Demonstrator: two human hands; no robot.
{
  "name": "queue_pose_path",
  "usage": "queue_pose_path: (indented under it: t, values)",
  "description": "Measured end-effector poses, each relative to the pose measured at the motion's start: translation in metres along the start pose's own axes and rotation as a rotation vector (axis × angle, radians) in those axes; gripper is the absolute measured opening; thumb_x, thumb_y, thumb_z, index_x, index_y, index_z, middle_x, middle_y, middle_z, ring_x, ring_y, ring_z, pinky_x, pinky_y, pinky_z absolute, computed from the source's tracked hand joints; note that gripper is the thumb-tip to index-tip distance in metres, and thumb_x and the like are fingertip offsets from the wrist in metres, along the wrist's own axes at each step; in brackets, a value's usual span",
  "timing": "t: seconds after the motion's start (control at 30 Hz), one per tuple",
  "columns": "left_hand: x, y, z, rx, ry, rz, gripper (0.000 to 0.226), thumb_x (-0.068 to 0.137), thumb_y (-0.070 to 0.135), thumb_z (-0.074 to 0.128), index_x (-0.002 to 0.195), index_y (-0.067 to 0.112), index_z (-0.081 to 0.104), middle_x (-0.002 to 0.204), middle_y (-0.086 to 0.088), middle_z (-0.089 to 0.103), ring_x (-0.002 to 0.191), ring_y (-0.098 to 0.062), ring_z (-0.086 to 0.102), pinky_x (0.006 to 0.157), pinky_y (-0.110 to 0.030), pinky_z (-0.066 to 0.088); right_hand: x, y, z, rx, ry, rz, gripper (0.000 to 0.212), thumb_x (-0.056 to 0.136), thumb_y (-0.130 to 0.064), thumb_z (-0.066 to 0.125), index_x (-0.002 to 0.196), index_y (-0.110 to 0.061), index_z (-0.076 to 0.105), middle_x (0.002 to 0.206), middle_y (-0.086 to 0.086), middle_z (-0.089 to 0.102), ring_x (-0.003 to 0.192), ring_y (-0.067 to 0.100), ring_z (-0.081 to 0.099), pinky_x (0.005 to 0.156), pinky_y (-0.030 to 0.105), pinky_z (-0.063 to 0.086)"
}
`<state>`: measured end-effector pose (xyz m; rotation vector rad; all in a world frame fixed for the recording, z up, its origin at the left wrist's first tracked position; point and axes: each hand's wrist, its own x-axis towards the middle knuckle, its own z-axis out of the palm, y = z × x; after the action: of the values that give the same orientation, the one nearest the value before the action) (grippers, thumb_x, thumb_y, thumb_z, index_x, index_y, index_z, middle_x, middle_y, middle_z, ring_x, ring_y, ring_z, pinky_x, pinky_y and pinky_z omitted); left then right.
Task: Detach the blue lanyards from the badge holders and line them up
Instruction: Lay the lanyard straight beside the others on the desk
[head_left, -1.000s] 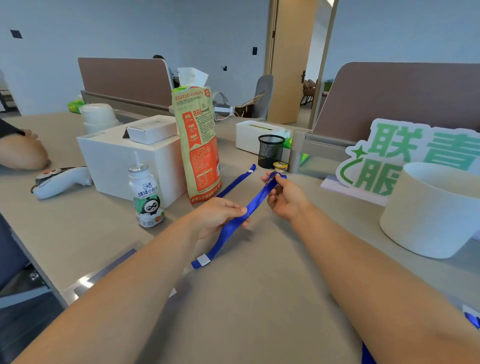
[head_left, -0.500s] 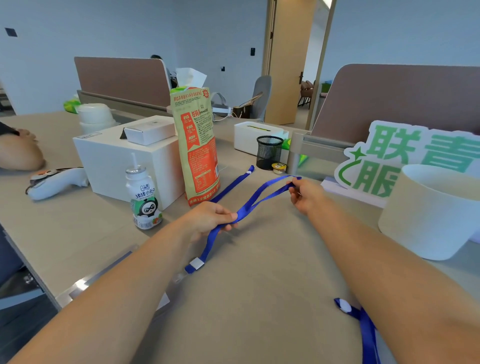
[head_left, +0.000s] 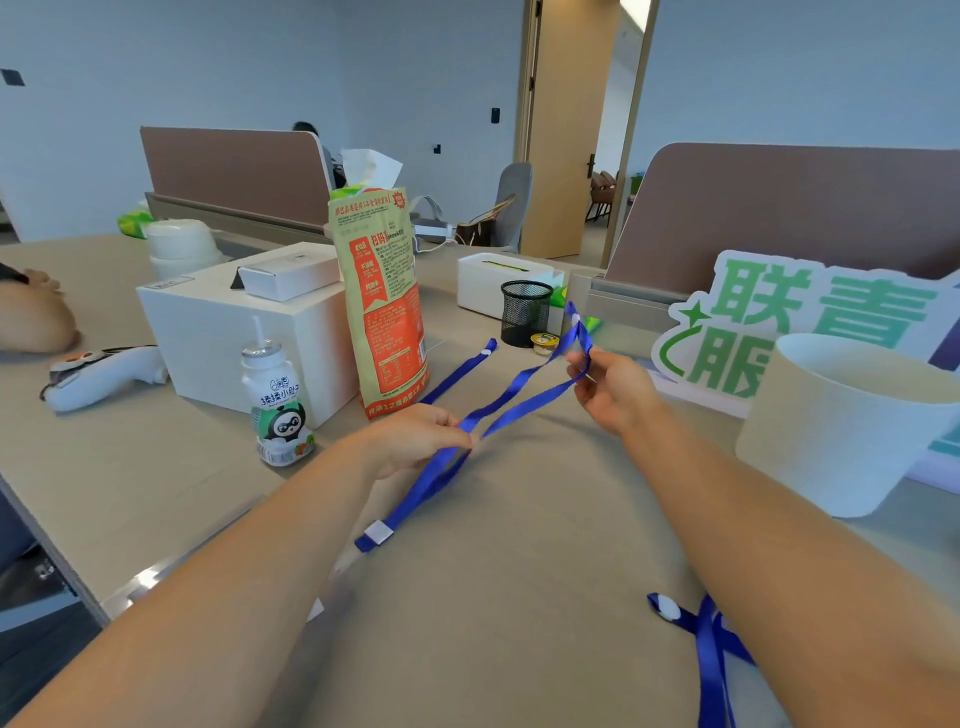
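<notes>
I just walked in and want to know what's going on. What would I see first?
Your eye goes straight to the blue lanyard in the middle, stretched between the left hand and the right hand, which both pinch it above the table. Next comes the big green and white sign standing on the right. A tall orange and tan bag stands upright behind the left hand.

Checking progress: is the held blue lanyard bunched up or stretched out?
Stretched out: left hand and right hand pinch the blue lanyard, two strands running nearly straight between them.
</notes>
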<state>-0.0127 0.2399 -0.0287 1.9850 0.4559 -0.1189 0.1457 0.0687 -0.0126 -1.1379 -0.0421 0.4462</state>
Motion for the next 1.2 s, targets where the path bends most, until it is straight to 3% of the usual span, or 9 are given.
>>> queue_pose_path:
  t: [0.1, 0.17, 0.3, 0.5, 0.6, 0.73, 0.83, 1.03, 1.2]
  values:
    - [-0.001, 0.020, 0.007, 0.111, 0.134, 0.108, 0.034, 0.082, 0.033, 0.067, 0.109, 0.018, 0.056, 0.116, 0.000, 0.056, 0.107, -0.014, 0.051, 0.085, -0.026, 0.042, -0.009, -0.008, 0.001, 0.049, -0.093, -0.011, 0.018, 0.098, -0.018, 0.038, 0.089, -0.017, 0.053, 0.053, -0.007, 0.067, 0.072, 0.009, 0.061, 0.065, 0.021, 0.039]
    - [0.000, 0.035, 0.012, 0.121, 0.194, 0.228, 0.056, 0.084, 0.033, 0.065, 0.133, 0.016, 0.043, 0.137, 0.001, 0.045, 0.127, -0.016, 0.042, 0.097, -0.025, 0.034, -0.018, -0.013, 0.003, 0.028, -0.168, -0.042, 0.016, 0.098, -0.020, 0.042, 0.087, -0.018, 0.054, 0.056, -0.009, 0.067, 0.064, 0.005, 0.065, 0.063, 0.020, 0.042]
    - [-0.004, 0.068, 0.022, 0.116, 0.200, 0.394, 0.059, 0.092, 0.025, 0.054, 0.144, 0.011, 0.029, 0.149, -0.002, 0.035, 0.137, -0.015, 0.032, 0.107, -0.022, 0.024, -0.036, -0.023, 0.004, -0.076, -0.306, -0.112, 0.020, 0.096, -0.018, 0.046, 0.078, -0.018, 0.054, 0.062, -0.009, 0.066, 0.066, 0.005, 0.063, 0.061, 0.019, 0.049]
    - [-0.005, 0.092, 0.031, 0.014, 0.173, 0.513, 0.045, 0.096, 0.017, 0.047, 0.139, 0.009, 0.037, 0.137, -0.003, 0.048, 0.127, -0.014, 0.043, 0.098, -0.019, 0.031, -0.053, -0.034, 0.002, -0.163, -0.414, -0.201, 0.021, 0.093, -0.007, 0.048, 0.074, -0.014, 0.054, 0.065, -0.005, 0.065, 0.064, 0.009, 0.057, 0.063, 0.018, 0.051]
    - [-0.006, 0.098, 0.036, -0.037, 0.260, 0.581, 0.028, 0.092, 0.012, 0.054, 0.120, 0.007, 0.056, 0.114, -0.005, 0.062, 0.100, -0.011, 0.057, 0.088, -0.019, 0.041, -0.061, -0.037, 0.000, -0.181, -0.419, -0.245, 0.020, 0.091, -0.002, 0.048, 0.075, -0.012, 0.054, 0.062, -0.005, 0.066, 0.060, 0.007, 0.060, 0.064, 0.018, 0.051]
    - [-0.009, 0.102, 0.038, 0.028, 0.411, 0.628, 0.014, 0.088, 0.016, 0.061, 0.100, 0.010, 0.065, 0.080, 0.007, 0.061, 0.069, -0.001, 0.053, 0.062, -0.006, 0.040, -0.070, -0.041, -0.004, -0.262, -0.360, -0.288, 0.022, 0.088, 0.001, 0.053, 0.072, -0.013, 0.054, 0.059, -0.008, 0.066, 0.058, 0.003, 0.062, 0.067, 0.019, 0.048]
    - [-0.017, 0.107, 0.035, 0.015, 0.433, 0.649, 0.017, 0.090, 0.017, 0.057, 0.104, 0.010, 0.066, 0.078, 0.006, 0.061, 0.073, -0.004, 0.056, 0.061, -0.006, 0.042, -0.077, -0.046, -0.004, -0.345, -0.296, -0.366, 0.025, 0.084, 0.005, 0.057, 0.072, -0.017, 0.052, 0.059, -0.010, 0.067, 0.058, 0.001, 0.062, 0.066, 0.019, 0.045]
    - [-0.031, 0.111, 0.035, 0.174, 0.441, 0.709, 0.021, 0.089, 0.019, 0.059, 0.108, 0.015, 0.068, 0.075, 0.013, 0.056, 0.070, -0.004, 0.052, 0.062, -0.011, 0.039, -0.091, -0.060, 0.001, -0.443, -0.255, -0.496, 0.023, 0.087, -0.011, 0.061, 0.109, -0.020, 0.061, 0.079, -0.010, 0.071, 0.074, 0.003, 0.064, 0.069, 0.020, 0.044]
    - [-0.037, 0.108, 0.039, 0.160, 0.465, 0.676, 0.020, 0.084, 0.023, 0.066, 0.103, 0.015, 0.068, 0.077, 0.006, 0.062, 0.061, -0.003, 0.059, 0.054, -0.001, 0.040, -0.096, -0.063, 0.004, -0.464, -0.222, -0.512, 0.016, 0.090, -0.009, 0.058, 0.102, -0.016, 0.063, 0.067, -0.016, 0.071, 0.062, -0.006, 0.063, 0.060, 0.015, 0.042]
